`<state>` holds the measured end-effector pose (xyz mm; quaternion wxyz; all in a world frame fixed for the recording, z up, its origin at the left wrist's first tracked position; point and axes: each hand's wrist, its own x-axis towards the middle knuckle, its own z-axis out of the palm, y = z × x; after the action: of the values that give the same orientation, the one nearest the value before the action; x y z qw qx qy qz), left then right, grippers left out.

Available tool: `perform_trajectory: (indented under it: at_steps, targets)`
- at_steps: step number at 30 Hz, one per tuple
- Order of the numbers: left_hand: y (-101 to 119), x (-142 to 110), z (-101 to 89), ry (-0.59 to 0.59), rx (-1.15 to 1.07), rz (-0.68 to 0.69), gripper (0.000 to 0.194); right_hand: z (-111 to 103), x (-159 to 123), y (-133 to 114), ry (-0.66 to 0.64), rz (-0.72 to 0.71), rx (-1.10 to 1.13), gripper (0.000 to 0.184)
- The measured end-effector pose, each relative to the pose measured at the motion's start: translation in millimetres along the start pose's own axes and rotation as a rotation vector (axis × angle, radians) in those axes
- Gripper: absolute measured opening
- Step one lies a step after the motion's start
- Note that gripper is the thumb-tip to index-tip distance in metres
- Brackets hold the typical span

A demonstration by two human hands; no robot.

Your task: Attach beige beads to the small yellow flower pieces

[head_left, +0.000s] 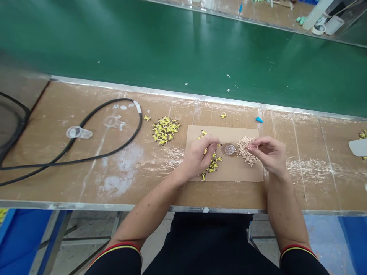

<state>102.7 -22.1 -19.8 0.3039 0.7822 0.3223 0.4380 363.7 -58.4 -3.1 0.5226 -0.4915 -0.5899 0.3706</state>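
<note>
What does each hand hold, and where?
The left hand pinches a tiny piece; the right hand pinches another, between fingertips; the spot on each is too small to tell.

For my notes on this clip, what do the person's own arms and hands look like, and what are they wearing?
Both forearms are bare. The left hand and the right hand wear no gloves, and neither wrist shows a watch or bracelet. The left sleeve and the right sleeve are black, each edged with red and yellow stripes at the cuff.
</note>
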Motion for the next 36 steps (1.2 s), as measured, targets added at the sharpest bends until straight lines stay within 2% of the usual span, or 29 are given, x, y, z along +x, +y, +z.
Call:
perform_trajectory:
  at_steps: [4,8,14,20,24,29,36]
  targets:
    - [17.0,-2.9,4.2,-0.068,-0.121,0.013,0.03,18.2,-5.1,-11.3,-0.054,-0.041,0.116,0.017]
    - [24.5,-7.5,10.4,0.004,-0.135,0.042,0.021,31.9,-11.1,-17.1,-0.153,-0.055,0.2,0.018]
    - [20.7,-8.4,14.2,0.046,-0.114,0.206,0.009,42.0,-14.5,-19.6,-0.208,-0.062,0.198,0.014]
    - [17.2,-7.6,14.3,0.064,-0.068,0.259,0.007,41.7,-14.3,-19.1,-0.189,-0.035,0.149,0.012]
    - [21.7,-6.8,14.0,0.057,-0.108,0.196,0.008,41.3,-15.0,-15.5,-0.226,-0.108,0.103,0.012]
    - [25.6,-4.3,13.3,-0.005,-0.376,-0.015,0.009,44.5,-16.9,-14.6,-0.203,-0.249,-0.035,0.015]
    - [23.5,-5.0,15.6,-0.037,-0.465,-0.139,0.012,46.8,-18.2,-19.5,-0.145,-0.279,-0.225,0.011]
